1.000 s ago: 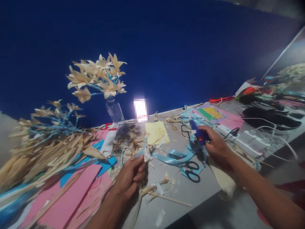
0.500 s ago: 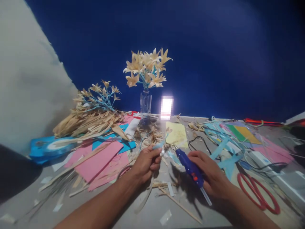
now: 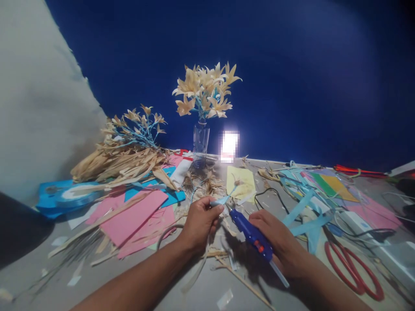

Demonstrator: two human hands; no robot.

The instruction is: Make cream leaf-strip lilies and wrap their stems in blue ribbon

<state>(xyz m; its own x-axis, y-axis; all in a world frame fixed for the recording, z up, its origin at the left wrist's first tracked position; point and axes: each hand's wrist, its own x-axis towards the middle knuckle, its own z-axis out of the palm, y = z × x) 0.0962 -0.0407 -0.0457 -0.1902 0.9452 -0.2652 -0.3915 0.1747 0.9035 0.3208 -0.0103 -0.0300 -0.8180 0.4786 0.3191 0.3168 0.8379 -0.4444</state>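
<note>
My left hand (image 3: 204, 220) is closed, pinching a light blue paper strip (image 3: 220, 201) between thumb and fingers. A small dried-husk flower (image 3: 238, 182) shows just beyond the strip, over the yellow paper. My right hand (image 3: 275, 242) wraps round a dark blue glue gun (image 3: 251, 235) with a clear glue stick (image 3: 279, 274) sticking out of its back end. The gun's nozzle points at the blue strip, close to my left fingertips; whether it touches cannot be made out.
A glass vase (image 3: 201, 144) of husk flowers (image 3: 207, 90) stands at the back. Left lie dried husks (image 3: 113, 166), pink paper (image 3: 136, 218) and a blue tape roll (image 3: 76, 194). Right are red-handled scissors (image 3: 353, 270), blue strips (image 3: 303, 207), a black cord (image 3: 274, 192) and a white power strip (image 3: 366, 229).
The glue gun has moved left, its nozzle nearer my left fingers. My left hand has turned slightly, and the flower beyond it shows more to the right. The view has shifted a little.
</note>
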